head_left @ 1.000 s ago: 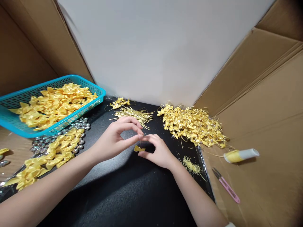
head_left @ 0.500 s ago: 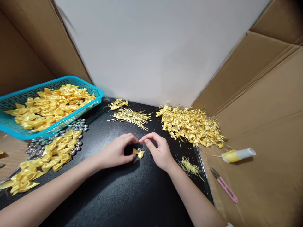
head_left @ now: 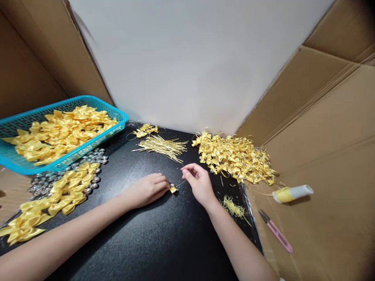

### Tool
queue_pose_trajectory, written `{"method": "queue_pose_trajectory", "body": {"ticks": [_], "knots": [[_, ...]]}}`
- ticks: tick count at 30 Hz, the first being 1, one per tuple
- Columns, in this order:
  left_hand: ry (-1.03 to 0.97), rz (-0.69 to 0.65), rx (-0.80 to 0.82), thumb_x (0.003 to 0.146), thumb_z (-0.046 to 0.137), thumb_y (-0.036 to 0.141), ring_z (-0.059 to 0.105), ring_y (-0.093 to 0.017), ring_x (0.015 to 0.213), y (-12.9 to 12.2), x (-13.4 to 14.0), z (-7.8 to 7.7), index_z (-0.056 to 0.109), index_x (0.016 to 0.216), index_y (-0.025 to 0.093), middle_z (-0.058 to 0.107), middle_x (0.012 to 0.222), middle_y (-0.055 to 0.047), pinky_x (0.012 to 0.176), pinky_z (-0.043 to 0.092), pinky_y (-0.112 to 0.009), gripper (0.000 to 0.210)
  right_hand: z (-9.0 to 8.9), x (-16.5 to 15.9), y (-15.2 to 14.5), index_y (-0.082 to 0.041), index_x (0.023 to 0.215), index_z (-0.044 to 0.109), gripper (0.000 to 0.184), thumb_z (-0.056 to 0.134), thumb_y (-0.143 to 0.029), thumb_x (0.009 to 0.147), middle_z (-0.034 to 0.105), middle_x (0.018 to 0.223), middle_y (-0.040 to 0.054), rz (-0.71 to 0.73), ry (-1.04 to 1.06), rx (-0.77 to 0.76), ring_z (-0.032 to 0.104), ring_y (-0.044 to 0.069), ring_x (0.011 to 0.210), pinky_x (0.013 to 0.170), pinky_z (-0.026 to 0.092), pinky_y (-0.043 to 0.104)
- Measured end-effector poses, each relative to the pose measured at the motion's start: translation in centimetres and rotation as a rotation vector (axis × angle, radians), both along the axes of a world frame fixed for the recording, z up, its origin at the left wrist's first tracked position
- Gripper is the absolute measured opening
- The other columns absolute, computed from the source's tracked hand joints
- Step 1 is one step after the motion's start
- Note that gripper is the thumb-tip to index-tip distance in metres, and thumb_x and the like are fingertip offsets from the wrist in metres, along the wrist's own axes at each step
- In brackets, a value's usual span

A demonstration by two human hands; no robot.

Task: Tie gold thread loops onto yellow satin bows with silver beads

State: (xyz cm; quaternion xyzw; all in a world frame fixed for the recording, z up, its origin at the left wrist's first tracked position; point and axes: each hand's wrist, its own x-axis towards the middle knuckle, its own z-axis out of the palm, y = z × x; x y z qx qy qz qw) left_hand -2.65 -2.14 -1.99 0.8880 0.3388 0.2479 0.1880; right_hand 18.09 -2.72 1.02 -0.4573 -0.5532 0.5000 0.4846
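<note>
A small yellow ribbon bow (head_left: 174,190) with a silver bead (head_left: 172,185) on it lies low over the black tabletop (head_left: 140,238). My left hand (head_left: 150,189) is closed on the bow's left side, its fingertips covering that part. From the bead a thin cord (head_left: 182,183) runs up to my right hand (head_left: 198,182), where thumb and forefinger pinch it. A short end of the cord sticks up above those fingertips. Just beyond the hands lies a bundle of cut gold cords (head_left: 164,146).
Left stands a blue basket (head_left: 124,118) of yellow bows, with loose bows (head_left: 68,187) and silver beads (head_left: 101,156) before it. Finished-looking bows with loops (head_left: 234,156) are heaped right. Thread scraps (head_left: 234,207), pink-handled snips (head_left: 277,232) and a cord spool (head_left: 293,193) lie farther right.
My left fingers have closed over the bow's left side. My right hand has moved slightly right, away from the left, and the cord between bead and fingers now shows stretched.
</note>
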Motion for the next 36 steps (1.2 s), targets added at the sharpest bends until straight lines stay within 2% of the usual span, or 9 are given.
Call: {"method": "queue_pose_trajectory", "body": {"ticks": [3,6,9,13,18,23,28,31,36], "knots": [[-0.042,0.050,-0.164,0.097,0.043,0.027,0.064,-0.016,0.077,0.3,0.3,0.6,0.065,0.091,0.019,0.069,0.085,-0.005,0.071,0.049,-0.025,0.025,-0.3,0.0,0.2,-0.020,0.082,0.065,0.014,0.062,-0.034,0.082,0.062,0.070,-0.0005,-0.025,0.005,-0.012,0.058,0.015,0.066,0.066,0.046,0.028],[-0.151,0.147,-0.253,0.096,0.046,0.032,0.062,-0.016,0.077,0.5,0.8,1.3,0.066,0.089,0.018,0.066,0.087,-0.005,0.069,0.048,-0.026,0.025,-0.4,0.1,0.3,-0.020,0.079,0.064,0.014,0.062,-0.034,0.082,0.062,0.070,0.0000,-0.017,0.003,-0.008,0.058,0.015,0.067,0.066,0.046,0.028],[-0.241,0.206,-0.357,0.092,0.051,0.037,0.057,-0.016,0.076,0.9,1.3,1.9,0.068,0.084,0.018,0.062,0.086,-0.004,0.069,0.046,-0.027,0.027,-0.5,0.3,0.4,-0.020,0.074,0.065,0.013,0.063,-0.031,0.081,0.067,0.087,0.0044,-0.011,-0.013,0.036,0.061,0.017,0.080,0.073,0.047,0.029],[-0.346,0.199,-0.664,0.088,0.053,0.044,0.055,-0.016,0.072,1.4,1.9,2.6,0.064,0.080,0.017,0.061,0.077,-0.001,0.068,0.043,-0.027,0.031,-0.6,0.3,0.5,-0.020,0.074,0.069,0.010,0.065,-0.028,0.079,0.067,0.113,0.0085,0.021,-0.030,0.071,0.063,0.019,0.094,0.078,0.048,0.031],[-0.342,0.135,-0.825,0.085,0.056,0.046,0.049,-0.013,0.061,1.7,2.2,3.6,0.067,0.077,0.016,0.062,0.069,0.001,0.060,0.039,-0.024,0.033,-0.3,-0.2,0.4,-0.019,0.076,0.073,0.011,0.069,-0.029,0.075,0.074,0.082,0.0058,0.010,0.053,-0.051,0.067,0.019,0.076,0.074,0.052,0.032],[-0.593,0.330,-0.797,0.078,0.065,0.045,0.050,-0.013,0.064,0.9,2.6,3.5,0.063,0.085,0.018,0.059,0.072,0.003,0.060,0.039,-0.023,0.028,0.0,-0.5,0.4,-0.019,0.075,0.074,0.012,0.071,-0.030,0.072,0.076,0.077,0.0049,-0.093,0.110,-0.092,0.069,0.021,0.075,0.073,0.054,0.033],[-0.660,0.285,-0.880,0.071,0.075,0.039,0.053,-0.013,0.065,-0.1,3.4,3.3,0.063,0.083,0.017,0.061,0.072,0.001,0.064,0.043,-0.025,0.028,0.3,-0.6,0.2,-0.020,0.076,0.075,0.013,0.072,-0.031,0.072,0.077,0.077,0.0043,-0.132,0.150,-0.104,0.069,0.020,0.076,0.074,0.055,0.033],[-0.683,0.327,-0.898,0.071,0.074,0.040,0.051,-0.011,0.060,-0.2,3.9,3.6,0.065,0.074,0.016,0.061,0.067,0.002,0.060,0.040,-0.023,0.026,0.5,-0.8,-0.1,-0.020,0.075,0.075,0.013,0.073,-0.031,0.071,0.077,0.076,0.0042,-0.148,0.192,-0.113,0.070,0.020,0.076,0.073,0.055,0.033],[-0.722,0.374,-0.898,0.068,0.076,0.041,0.048,-0.011,0.058,0.0,4.1,3.9,0.069,0.073,0.017,0.063,0.065,0.002,0.056,0.038,-0.022,0.026,0.5,-0.8,-0.1,-0.019,0.076,0.075,0.014,0.073,-0.032,0.070,0.076,0.075,0.0044,-0.162,0.213,-0.126,0.069,0.021,0.076,0.073,0.054,0.034]]}}
